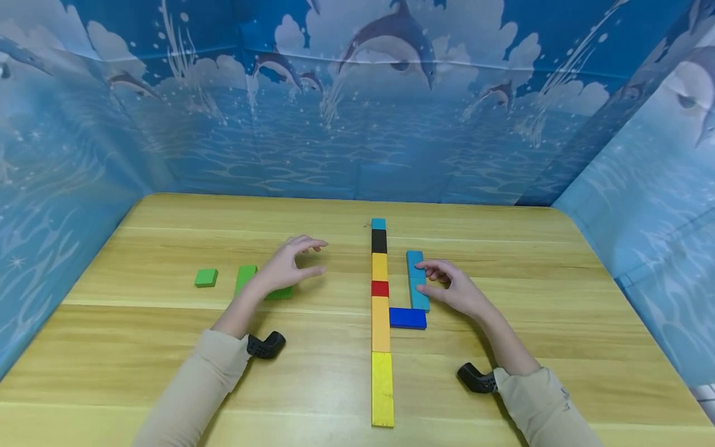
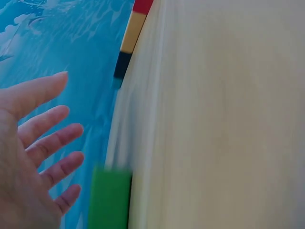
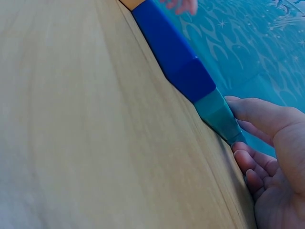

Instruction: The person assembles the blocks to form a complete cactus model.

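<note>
My left hand [image 1: 285, 267] hovers with spread fingers above a tall green block [image 1: 246, 276] and a second green block [image 1: 280, 293], partly covering both; nothing is held in it. At the right, my right hand [image 1: 455, 288] touches two light blue blocks laid end to end: its fingertips are at the far block [image 1: 414, 257], its thumb at the near one [image 1: 419, 302]. In the right wrist view, thumb and loosely bent fingers lie along the light blue edge. A dark blue block [image 1: 408, 318] lies crosswise at their near end, reaching to a long row of blocks.
The row runs front to back mid-table: yellow [image 1: 382, 388], orange [image 1: 381, 323], red [image 1: 380, 288], amber [image 1: 379, 267], black [image 1: 378, 241] and light blue [image 1: 378, 223] blocks. A small green block [image 1: 206, 277] lies far left. Dolphin-printed curtains [image 1: 357, 136] border the wooden table [image 1: 313, 397].
</note>
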`<state>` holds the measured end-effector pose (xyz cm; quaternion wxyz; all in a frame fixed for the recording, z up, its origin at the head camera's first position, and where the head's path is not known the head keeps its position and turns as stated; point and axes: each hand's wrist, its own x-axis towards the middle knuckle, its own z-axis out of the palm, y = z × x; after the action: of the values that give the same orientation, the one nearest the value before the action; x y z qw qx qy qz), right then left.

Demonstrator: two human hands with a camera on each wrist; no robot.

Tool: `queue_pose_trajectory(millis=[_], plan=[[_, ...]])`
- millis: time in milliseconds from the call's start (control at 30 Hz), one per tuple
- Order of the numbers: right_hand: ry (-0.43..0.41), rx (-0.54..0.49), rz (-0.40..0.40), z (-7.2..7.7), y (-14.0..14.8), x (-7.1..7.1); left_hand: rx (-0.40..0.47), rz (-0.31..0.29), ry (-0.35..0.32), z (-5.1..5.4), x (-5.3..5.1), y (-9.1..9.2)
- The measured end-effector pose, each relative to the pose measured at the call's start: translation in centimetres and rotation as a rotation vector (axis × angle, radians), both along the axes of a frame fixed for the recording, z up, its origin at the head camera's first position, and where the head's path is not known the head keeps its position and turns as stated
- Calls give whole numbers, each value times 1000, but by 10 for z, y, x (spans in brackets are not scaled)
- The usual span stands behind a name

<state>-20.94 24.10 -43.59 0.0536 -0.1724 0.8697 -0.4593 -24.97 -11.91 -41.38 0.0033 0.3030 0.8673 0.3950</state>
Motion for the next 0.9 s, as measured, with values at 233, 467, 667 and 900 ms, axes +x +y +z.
queue_pose_trajectory(millis=[233, 467, 667, 900], plan=[[9, 0, 7, 0, 1, 0, -46, 32, -12, 0, 21, -39], [4, 10, 2, -1, 1, 0, -129, 85, -19, -3, 40, -65], [-3, 9, -4, 0, -1, 0, -111, 110, 38, -10, 49, -78], [0, 21, -5, 0, 0, 0, -99, 115, 153, -19, 50, -86]])
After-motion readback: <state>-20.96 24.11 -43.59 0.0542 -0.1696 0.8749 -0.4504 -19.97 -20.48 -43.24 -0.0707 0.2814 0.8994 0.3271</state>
